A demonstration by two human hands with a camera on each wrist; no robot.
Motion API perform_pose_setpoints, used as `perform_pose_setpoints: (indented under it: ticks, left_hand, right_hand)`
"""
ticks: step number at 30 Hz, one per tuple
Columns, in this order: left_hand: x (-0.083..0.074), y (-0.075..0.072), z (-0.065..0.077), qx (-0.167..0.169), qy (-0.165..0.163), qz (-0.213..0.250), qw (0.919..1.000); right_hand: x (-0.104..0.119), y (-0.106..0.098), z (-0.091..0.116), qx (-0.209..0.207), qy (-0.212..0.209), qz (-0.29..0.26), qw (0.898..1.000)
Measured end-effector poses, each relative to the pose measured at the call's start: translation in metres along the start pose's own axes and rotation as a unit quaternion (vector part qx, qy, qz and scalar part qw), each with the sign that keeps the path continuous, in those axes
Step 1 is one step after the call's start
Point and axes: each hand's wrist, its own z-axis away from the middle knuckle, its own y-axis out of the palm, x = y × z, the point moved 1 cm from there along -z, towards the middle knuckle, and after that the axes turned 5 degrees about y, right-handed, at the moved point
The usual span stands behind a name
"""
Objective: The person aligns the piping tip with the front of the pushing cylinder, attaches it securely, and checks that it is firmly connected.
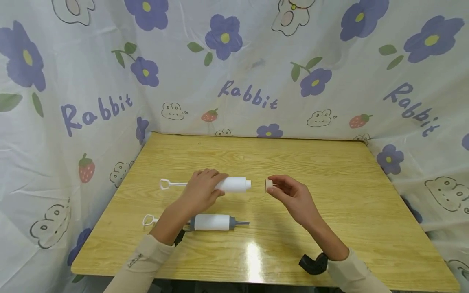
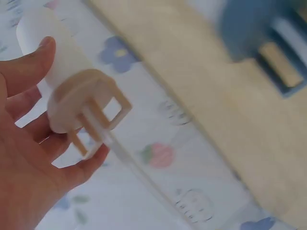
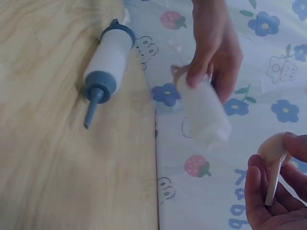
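Observation:
My left hand [image 1: 202, 188] grips the white barrel [image 1: 234, 184] of a plunger-type syringe, held level above the table. Its thin rod ends in a loop handle [image 1: 165, 184] on the left. In the left wrist view, a beige end cap [image 2: 79, 98] with finger loops sits around the rod. To the right of the barrel's bare tip, and apart from it, my right hand [image 1: 294, 197] pinches a beige nozzle cap [image 1: 269, 186]. The right wrist view shows the cap's narrow spout [image 3: 273, 184] pointing down past the fingers.
A second syringe with a white barrel [image 1: 212, 222] and grey-blue ends lies on the wooden table [image 1: 329, 236], nearer the front, its spout pointing right. Patterned curtain cloth [image 1: 249, 69] hangs behind the table and along both sides. A black wrist device [image 1: 313, 263] is on the right arm.

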Motion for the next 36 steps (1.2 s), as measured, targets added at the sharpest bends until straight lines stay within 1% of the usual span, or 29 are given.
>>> perform_pose_setpoints:
  ticks: [2,4,6,9,17,23,28,33,36]
  left_hand:
    - [-0.007,-0.012,0.008,-0.035,0.014,0.010,0.9992]
    - [-0.012,-0.021,0.014,-0.058,0.026,0.009,0.9979]
    - [-0.015,-0.025,0.018,-0.068,0.036,0.005,0.9970]
    - [-0.017,-0.027,0.019,-0.075,0.047,0.006,0.9961]
    - [-0.031,-0.027,0.018,-0.074,0.060,0.013,0.9953]
    - [-0.040,-0.024,0.016,-0.075,0.073,0.016,0.9944]
    - [-0.042,-0.025,0.016,-0.084,0.076,0.019,0.9934]
    - [-0.042,-0.027,0.018,-0.072,0.072,0.026,0.9945]
    - [-0.041,-0.028,0.019,-0.067,0.070,0.025,0.9950]
  right_hand:
    - [0.002,-0.001,0.000,-0.001,-0.002,-0.002,1.000]
    - [0.001,-0.001,0.001,0.005,0.004,-0.004,1.000]
    - [-0.003,0.000,0.002,0.013,0.012,-0.005,1.000]
    - [-0.008,0.002,0.003,0.015,0.019,-0.004,1.000]
    - [-0.008,0.011,0.000,0.018,0.006,-0.017,1.000]
    - [-0.005,0.019,-0.002,0.031,-0.004,-0.007,0.999]
    - [-0.003,0.020,-0.002,0.016,-0.013,-0.009,1.000]
    - [-0.002,0.022,-0.001,0.012,-0.039,-0.016,0.999]
    - [-0.001,0.022,-0.001,0.016,-0.046,-0.008,0.999]
